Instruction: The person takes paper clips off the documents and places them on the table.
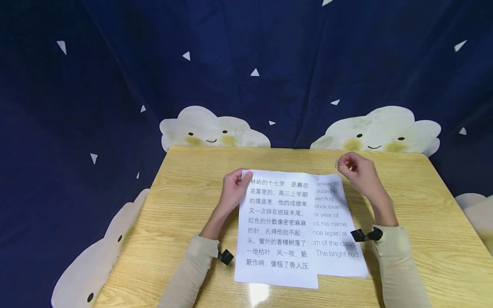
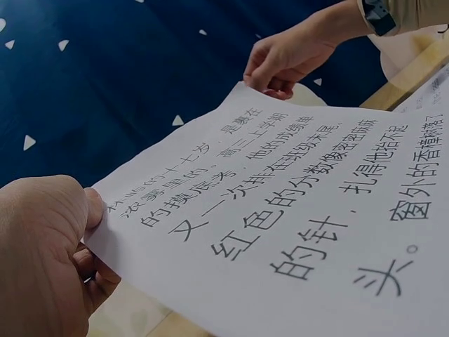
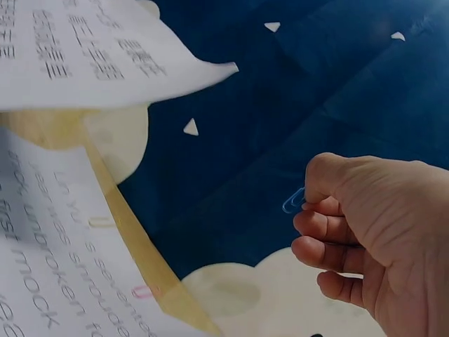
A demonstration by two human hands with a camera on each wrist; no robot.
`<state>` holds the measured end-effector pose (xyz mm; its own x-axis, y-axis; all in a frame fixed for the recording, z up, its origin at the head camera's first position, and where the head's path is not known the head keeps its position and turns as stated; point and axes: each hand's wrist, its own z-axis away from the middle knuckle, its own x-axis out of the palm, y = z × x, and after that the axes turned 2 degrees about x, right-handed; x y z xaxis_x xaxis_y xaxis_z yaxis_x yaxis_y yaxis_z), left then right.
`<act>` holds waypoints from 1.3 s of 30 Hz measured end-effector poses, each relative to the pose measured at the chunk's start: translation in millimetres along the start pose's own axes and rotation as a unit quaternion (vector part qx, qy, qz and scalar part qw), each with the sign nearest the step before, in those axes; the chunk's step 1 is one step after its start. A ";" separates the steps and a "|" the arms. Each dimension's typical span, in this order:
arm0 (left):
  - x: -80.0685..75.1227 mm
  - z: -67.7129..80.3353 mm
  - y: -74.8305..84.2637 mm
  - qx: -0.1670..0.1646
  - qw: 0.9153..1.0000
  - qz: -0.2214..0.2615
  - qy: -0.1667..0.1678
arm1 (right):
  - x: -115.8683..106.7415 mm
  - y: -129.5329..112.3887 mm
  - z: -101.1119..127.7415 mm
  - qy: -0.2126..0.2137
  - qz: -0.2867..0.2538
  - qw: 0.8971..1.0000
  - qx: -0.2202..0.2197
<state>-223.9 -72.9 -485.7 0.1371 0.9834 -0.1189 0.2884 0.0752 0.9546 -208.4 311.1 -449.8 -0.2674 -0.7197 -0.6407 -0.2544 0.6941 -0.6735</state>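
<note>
My left hand [image 1: 233, 187] grips the top left corner of a white sheet with printed Chinese text [image 1: 275, 233], thumb on its face. That sheet is lifted off the table and overlaps a second sheet with printed English text [image 1: 336, 222], covering its left part in the head view. Up and to the right of both, my right hand [image 1: 359, 172] pinches a small blue paper clip [image 3: 292, 202] between thumb and forefinger, apart from the paper. On the English sheet's top edge sit a pink paper clip [image 3: 145, 291] and a yellow paper clip [image 3: 102, 222].
Both sheets are over a light wooden table [image 1: 185, 188]. Behind it hangs a dark blue curtain [image 1: 246, 51] with white triangles and smiling clouds. A black wrist strap [image 1: 366, 235] is on the right sleeve, another strap [image 1: 225, 256] on the left.
</note>
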 end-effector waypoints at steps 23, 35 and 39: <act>-16.6 -1.3 20.9 -0.008 0.999 0.009 0.034 | 7.6 58.5 4.2 -0.001 0.020 0.998 0.052; -29.9 -5.3 7.3 -0.041 0.998 0.010 0.053 | 2.5 99.7 14.5 -0.023 0.021 0.989 0.144; -33.6 -5.7 6.4 -0.048 0.997 0.001 0.064 | 1.7 112.4 18.6 -0.022 0.035 0.985 0.167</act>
<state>-232.1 -104.5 -474.1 0.0136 0.9962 -0.0861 0.1948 0.0818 0.9774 -220.2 387.5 -533.4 -0.2315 -0.6749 -0.7007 0.0860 0.7032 -0.7058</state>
